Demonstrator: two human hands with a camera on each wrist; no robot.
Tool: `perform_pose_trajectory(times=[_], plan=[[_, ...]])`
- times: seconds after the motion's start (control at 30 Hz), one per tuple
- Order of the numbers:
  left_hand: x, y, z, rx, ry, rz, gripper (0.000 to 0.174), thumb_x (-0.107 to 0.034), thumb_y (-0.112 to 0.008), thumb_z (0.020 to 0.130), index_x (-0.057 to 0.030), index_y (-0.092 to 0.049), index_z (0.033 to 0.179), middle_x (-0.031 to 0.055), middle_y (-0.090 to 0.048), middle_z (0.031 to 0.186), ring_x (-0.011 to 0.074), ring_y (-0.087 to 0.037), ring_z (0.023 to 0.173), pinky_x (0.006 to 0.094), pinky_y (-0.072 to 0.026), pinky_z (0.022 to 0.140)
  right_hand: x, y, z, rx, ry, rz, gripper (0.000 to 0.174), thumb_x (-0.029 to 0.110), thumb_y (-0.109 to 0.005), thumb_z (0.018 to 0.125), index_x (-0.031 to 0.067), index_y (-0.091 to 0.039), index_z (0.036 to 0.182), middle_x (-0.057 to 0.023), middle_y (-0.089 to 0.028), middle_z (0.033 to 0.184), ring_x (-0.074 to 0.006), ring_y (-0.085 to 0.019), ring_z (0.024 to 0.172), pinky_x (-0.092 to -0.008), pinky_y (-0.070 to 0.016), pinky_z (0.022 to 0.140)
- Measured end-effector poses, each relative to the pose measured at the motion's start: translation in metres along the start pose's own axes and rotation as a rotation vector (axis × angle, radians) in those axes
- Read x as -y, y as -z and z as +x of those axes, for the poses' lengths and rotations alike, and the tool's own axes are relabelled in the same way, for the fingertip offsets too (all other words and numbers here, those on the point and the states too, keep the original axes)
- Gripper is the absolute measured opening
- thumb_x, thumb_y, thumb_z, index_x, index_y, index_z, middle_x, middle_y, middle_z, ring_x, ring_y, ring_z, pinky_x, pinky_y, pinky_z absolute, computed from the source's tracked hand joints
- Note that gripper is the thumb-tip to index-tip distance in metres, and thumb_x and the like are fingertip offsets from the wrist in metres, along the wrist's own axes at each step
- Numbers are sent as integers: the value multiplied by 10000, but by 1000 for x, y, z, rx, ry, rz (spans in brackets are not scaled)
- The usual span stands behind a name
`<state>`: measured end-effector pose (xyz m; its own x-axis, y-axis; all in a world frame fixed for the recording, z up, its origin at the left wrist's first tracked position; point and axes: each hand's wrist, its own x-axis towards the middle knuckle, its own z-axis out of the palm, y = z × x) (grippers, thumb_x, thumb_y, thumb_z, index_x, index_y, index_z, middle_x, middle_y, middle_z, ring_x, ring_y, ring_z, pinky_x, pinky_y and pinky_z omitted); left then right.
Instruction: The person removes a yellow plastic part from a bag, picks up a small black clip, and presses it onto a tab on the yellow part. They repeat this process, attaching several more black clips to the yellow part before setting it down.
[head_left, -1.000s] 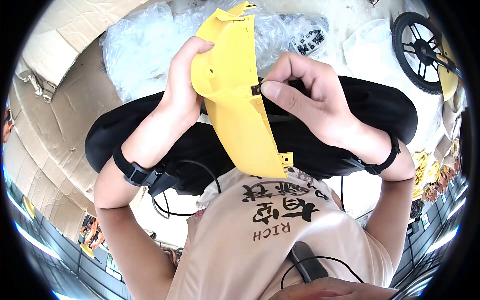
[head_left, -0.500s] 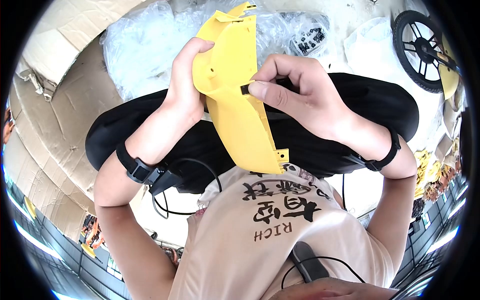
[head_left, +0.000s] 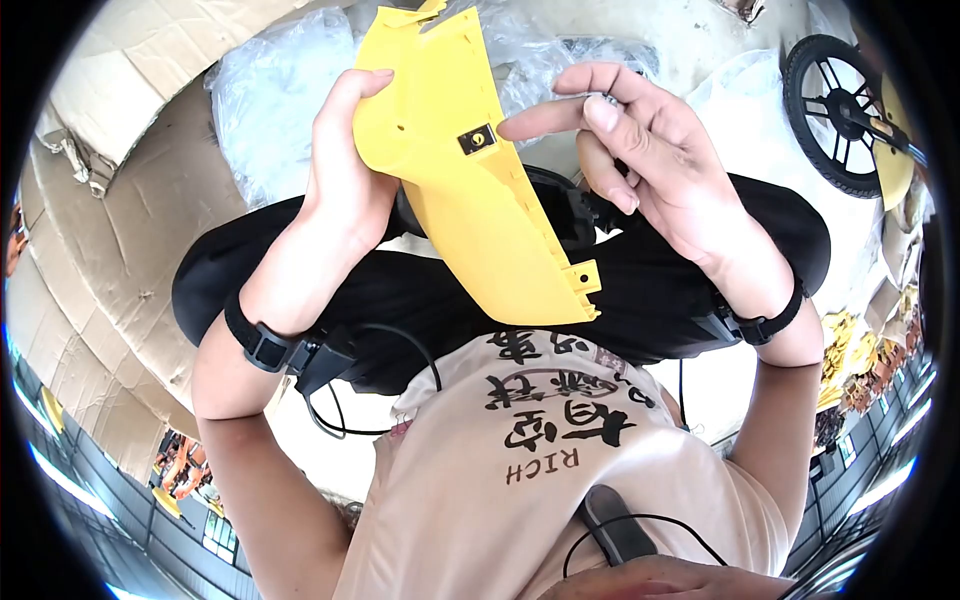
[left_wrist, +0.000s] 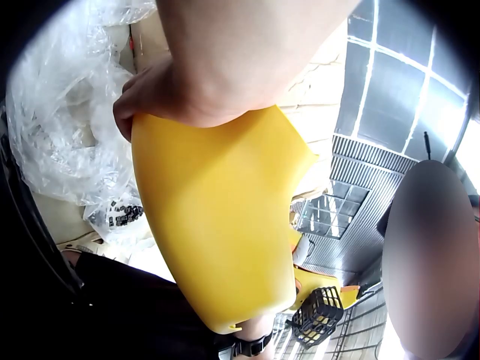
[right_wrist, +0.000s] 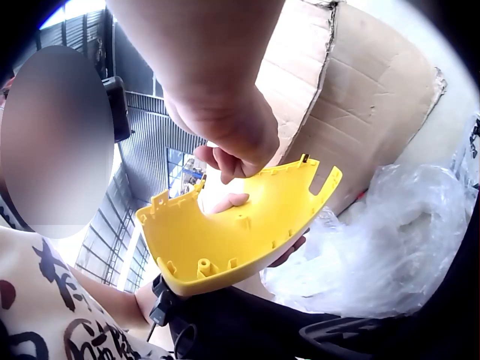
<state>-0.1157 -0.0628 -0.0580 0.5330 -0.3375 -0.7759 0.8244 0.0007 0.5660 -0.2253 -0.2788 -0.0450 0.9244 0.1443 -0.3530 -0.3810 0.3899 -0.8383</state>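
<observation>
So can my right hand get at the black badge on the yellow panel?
Most likely yes: your right hand has one finger pointing close beside the black badge, and nothing appears to cover it.

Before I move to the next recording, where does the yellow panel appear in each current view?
Head: upper middle, outer face showing, its left side gripped by the left hand; the yellow panel bears a dark label.
Left wrist: centre, below the hand, smooth outer face showing.
Right wrist: centre, below the right hand, ribbed inner side showing.
Shared landmark: clear plastic wrapping, upper left in head and left wrist, lower right in right wrist.
</observation>
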Motion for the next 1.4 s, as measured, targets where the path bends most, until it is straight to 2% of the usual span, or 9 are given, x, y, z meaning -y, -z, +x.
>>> perform_pose_trajectory(times=[0.17,0.27,0.43,0.57,0.6,0.7,0.9,1.0,1.4], plan=[[-2,2,2,-38,-21,-6,561,-432,-526,892,-36,-525,1289,110,-597,1212,222,-552,1156,392,-395,1003,5,1,-3,96,8,-96,361,243,-419,1071,1,-498,1326,-145,-710,1064,-10,-341,484,-138,-328,488],[-4,1,2,-75,-26,-22,549,-425,-528,887,-39,-533,1278,104,-600,1205,222,-553,1154,396,-396,1002,7,0,-1,97,50,-138,319,182,-450,1052,-20,-496,1294,-140,-722,1065,-13,-372,486,-152,-347,472],[-5,10,10,-91,-22,-98,531,-412,-531,880,-44,-545,1263,96,-610,1189,221,-564,1136,401,-409,983,6,4,-2,-60,121,-199,333,225,-459,1055,20,-497,1314,-143,-717,1061,19,-337,471,-131,-316,467],[-8,16,12,-97,-50,-114,522,-418,-536,874,-57,-559,1249,74,-622,1166,211,-576,1117,396,-424,957,18,12,-4,-17,73,-383,318,174,-485,1039,14,-533,1310,-74,-699,927,15,-347,490,-134,-305,471],[-9,16,12,-97,-49,-115,522,-418,-536,874,-57,-559,1249,74,-622,1166,211,-576,1117,396,-424,957,20,7,-4,-67,66,-332,291,165,-526,1018,8,-597,1253,-26,-657,825,13,-364,512,-143,-291,477],[-13,18,13,-149,-89,-98,517,-422,-540,871,-68,-564,1247,58,-628,1150,199,-584,1092,385,-438,917,28,4,-5,-5,-30,-190,187,114,-565,999,14,-664,1122,0,-650,799,11,-441,594,-161,-315,517],[-15,25,14,-143,-155,-93,494,-384,-565,881,-81,-564,1272,55,-621,1202,200,-582,1102,371,-449,916,30,10,-7,171,-116,-248,201,97,-572,992,-17,-576,1157,-5,-628,836,-36,-555,724,-187,-427,642],[-14,25,14,-135,-137,-90,486,-384,-565,885,-78,-570,1263,45,-622,1195,197,-584,1092,365,-450,917,11,9,-8,204,-20,-99,173,82,-572,988,-27,-545,1120,-15,-623,849,-60,-580,767,-194,-452,688],[-11,24,13,-136,-136,-81,472,-383,-550,897,-65,-581,1244,52,-627,1181,192,-585,1080,363,-453,914,12,10,-7,203,-67,8,133,50,-584,964,-26,-549,1066,-27,-624,847,-71,-590,763,-199,-456,692]])
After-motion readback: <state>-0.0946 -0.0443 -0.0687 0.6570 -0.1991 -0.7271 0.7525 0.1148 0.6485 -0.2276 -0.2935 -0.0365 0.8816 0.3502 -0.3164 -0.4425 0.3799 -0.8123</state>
